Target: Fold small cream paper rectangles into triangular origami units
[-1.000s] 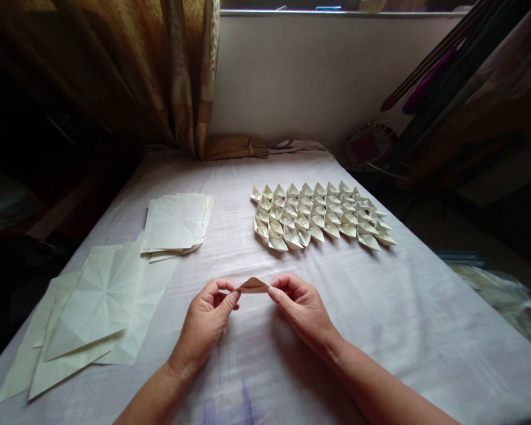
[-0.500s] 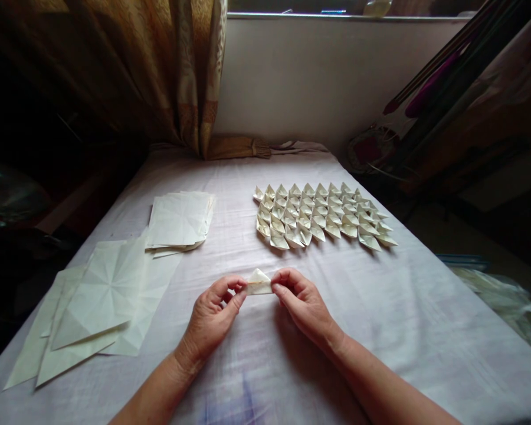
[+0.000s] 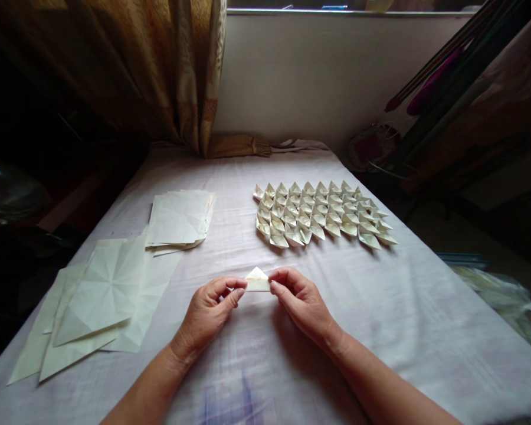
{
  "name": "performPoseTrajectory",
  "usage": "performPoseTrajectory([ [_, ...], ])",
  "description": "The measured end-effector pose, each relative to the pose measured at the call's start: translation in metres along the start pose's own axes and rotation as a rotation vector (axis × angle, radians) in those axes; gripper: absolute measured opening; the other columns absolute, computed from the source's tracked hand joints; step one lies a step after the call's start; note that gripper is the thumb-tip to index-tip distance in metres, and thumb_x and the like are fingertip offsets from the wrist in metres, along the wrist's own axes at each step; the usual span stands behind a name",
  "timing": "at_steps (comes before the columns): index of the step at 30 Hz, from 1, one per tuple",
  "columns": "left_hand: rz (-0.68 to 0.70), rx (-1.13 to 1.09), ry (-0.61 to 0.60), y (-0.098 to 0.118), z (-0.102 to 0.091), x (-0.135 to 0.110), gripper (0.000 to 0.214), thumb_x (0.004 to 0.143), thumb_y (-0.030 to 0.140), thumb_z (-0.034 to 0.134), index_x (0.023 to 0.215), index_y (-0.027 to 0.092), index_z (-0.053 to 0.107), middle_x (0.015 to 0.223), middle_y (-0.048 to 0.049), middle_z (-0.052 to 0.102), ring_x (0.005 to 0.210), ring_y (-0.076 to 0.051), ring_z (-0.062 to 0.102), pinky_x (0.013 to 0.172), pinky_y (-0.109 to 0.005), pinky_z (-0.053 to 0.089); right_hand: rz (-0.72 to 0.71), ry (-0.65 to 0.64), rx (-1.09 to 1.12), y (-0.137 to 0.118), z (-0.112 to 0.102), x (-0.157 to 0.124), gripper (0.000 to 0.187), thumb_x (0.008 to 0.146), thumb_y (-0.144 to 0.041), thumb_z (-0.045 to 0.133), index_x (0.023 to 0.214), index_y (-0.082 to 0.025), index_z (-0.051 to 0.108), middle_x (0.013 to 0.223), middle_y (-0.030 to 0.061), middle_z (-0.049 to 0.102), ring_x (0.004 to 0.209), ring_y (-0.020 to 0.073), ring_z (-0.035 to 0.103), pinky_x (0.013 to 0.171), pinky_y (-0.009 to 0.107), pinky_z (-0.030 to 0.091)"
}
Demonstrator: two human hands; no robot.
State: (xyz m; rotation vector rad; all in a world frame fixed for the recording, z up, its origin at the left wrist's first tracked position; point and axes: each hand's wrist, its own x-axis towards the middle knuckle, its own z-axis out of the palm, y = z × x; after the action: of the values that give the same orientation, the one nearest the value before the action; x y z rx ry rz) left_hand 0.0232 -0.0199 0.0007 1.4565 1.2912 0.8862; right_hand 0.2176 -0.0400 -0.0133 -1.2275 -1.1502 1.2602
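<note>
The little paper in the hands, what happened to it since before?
The folded paper piece has tipped up: earlier it showed a thin dark edge, now a pale triangle, peak up. The left hand and right hand drew closer and still pinch its ends. The rows of folded pieces, the stack of sheets and the creased sheets stayed put.

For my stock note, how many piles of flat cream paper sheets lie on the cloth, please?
2: a neat stack of flat cream paper sheets mid-left; a fanned pile of larger creased sheets near-left.
</note>
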Motion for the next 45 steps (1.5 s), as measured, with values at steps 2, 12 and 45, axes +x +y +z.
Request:
performPoseTrajectory([
  [2, -0.017, 0.007, -0.018, 0.001, -0.003, 0.0, 0.021, 0.073, 0.033, 0.07, 0.087, 0.02, 0.078, 0.078, -0.0045, 0.072, 0.061, -0.014, 0.057, 0.058, -0.023, 0.045, 0.028, 0.009, 0.024, -0.001, -0.001, 0.001, 0.018, 0.079, -0.036, 0.065, 0.084, -0.019, 0.066, 0.071, -0.0023, 0.06, 0.062, 0.011, 0.049, 0.059, 0.024, 0.039],
  [12, -0.117, -0.152, -0.037, 0.001, -0.009, 0.004, 0.025, 0.067, 0.034, 0.072, 0.087, 0.02, 0.079, 0.065, -0.002, 0.066, 0.057, -0.013, 0.054, 0.056, -0.023, 0.046, 0.089, -0.055, 0.114, -0.008, -0.005, 0.003, 0.02, 0.069, -0.032, 0.074, 0.085, -0.022, 0.075, 0.077, 0.0016, 0.071, 0.07, 0.0152, 0.061, 0.069, 0.03, 0.049],
  [45, -0.226, -0.221, 0.011, 0.003, 0.002, 0.002, 0.035, 0.065, 0.046, 0.075, 0.081, 0.015, 0.068, 0.061, 0.0007, 0.063, 0.046, -0.009, 0.05, 0.043, -0.018, 0.036, 0.033, -0.037, -0.152, -0.001, 0.0, 0.001, 0.038, 0.085, -0.05, 0.055, 0.064, -0.019, 0.058, 0.051, -0.0041, 0.048, 0.047, 0.0093, 0.04, 0.047, 0.022, 0.031],
])
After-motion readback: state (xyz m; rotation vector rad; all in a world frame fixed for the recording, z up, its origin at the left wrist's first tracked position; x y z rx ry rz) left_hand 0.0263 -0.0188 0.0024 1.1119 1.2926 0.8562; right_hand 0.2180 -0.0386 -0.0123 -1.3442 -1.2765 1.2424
